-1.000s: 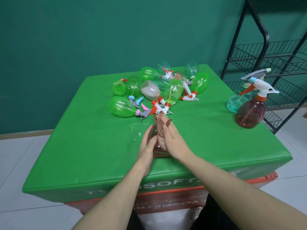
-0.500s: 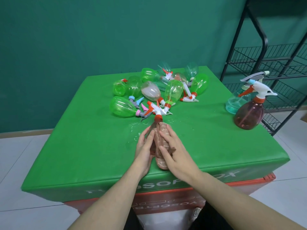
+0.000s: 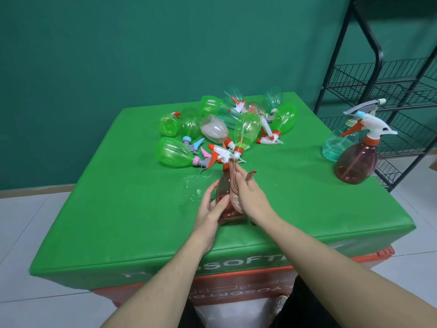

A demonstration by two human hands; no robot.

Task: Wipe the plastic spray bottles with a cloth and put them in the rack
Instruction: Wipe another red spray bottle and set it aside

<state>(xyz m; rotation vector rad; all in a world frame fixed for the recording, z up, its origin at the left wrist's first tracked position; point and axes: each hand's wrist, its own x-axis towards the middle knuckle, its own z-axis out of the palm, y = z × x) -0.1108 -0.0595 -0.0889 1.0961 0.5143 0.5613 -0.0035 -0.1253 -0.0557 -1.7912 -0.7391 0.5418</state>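
A brown see-through spray bottle (image 3: 223, 185) stands near the front middle of the green table (image 3: 118, 209), its white and orange trigger head pointing away from me. My left hand (image 3: 209, 209) holds the bottle's left side, thumb across its lower body. My right hand (image 3: 251, 200) presses a brownish cloth (image 3: 234, 183) flat against the bottle's right side, fingers straight. A pile of several green, clear and pale spray bottles (image 3: 227, 131) lies behind. The black wire rack (image 3: 383, 86) stands to the right of the table.
Two upright spray bottles stand at the table's right edge, a brown one (image 3: 357, 162) in front of a teal one (image 3: 338, 143). Water drops (image 3: 194, 188) lie on the table left of my hands. A green wall rises behind.
My right hand with the cloth slid down the bottle toward me, then back up toward its neck. My left hand kept its hold on the bottle.
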